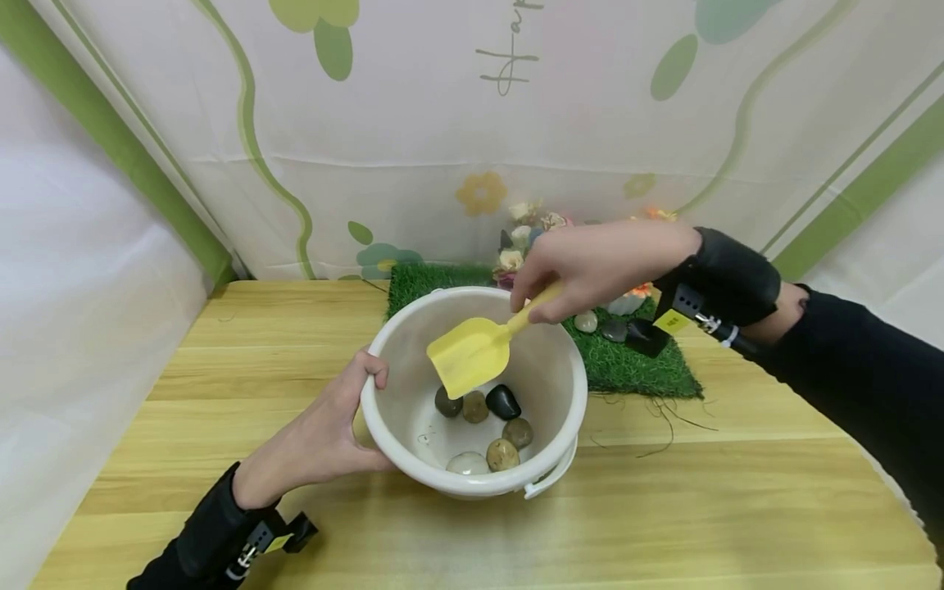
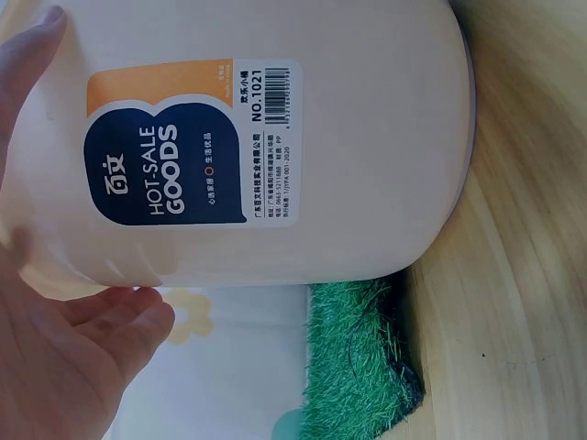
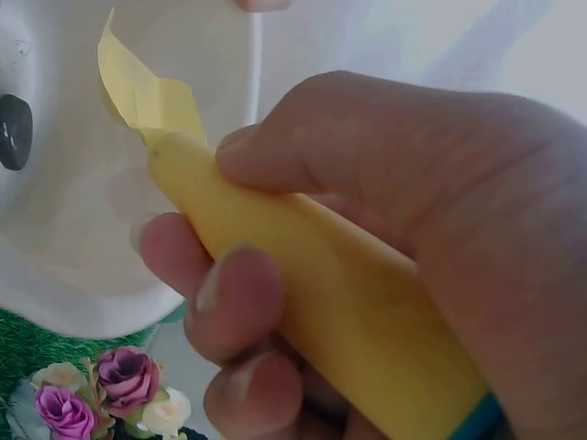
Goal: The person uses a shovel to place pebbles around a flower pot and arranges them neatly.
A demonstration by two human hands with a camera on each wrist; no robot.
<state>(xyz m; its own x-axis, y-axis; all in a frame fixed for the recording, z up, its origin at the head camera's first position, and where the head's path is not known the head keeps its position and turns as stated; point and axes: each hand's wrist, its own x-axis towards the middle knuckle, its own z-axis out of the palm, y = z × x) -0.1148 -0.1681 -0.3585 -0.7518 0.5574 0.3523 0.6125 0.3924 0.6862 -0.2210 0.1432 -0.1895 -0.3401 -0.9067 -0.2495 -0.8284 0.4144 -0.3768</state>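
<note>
A white bucket (image 1: 571,418) stands on the wooden table with its handle folded down at the near right. My left hand (image 1: 328,430) grips its left side, fingers hooked over the rim; a printed label (image 2: 193,144) shows on the wall in the left wrist view. With my right hand (image 1: 597,266) I hold a yellow toy shovel (image 1: 474,351) by the handle, thumb on top and fingers curled beneath. The shovel's blade hangs inside the bucket's mouth, carrying nothing visible. Several stones lie on the bottom, among them a black stone (image 1: 504,402) and a tan stone (image 1: 502,455).
Behind the bucket lies a green artificial grass mat (image 1: 634,373), partly hidden. Artificial flowers (image 1: 519,238) and a few stones (image 1: 586,321) sit on it. Loose dark strands (image 1: 667,426) trail onto the table (image 1: 701,508). A patterned curtain (image 1: 413,123) hangs at the back.
</note>
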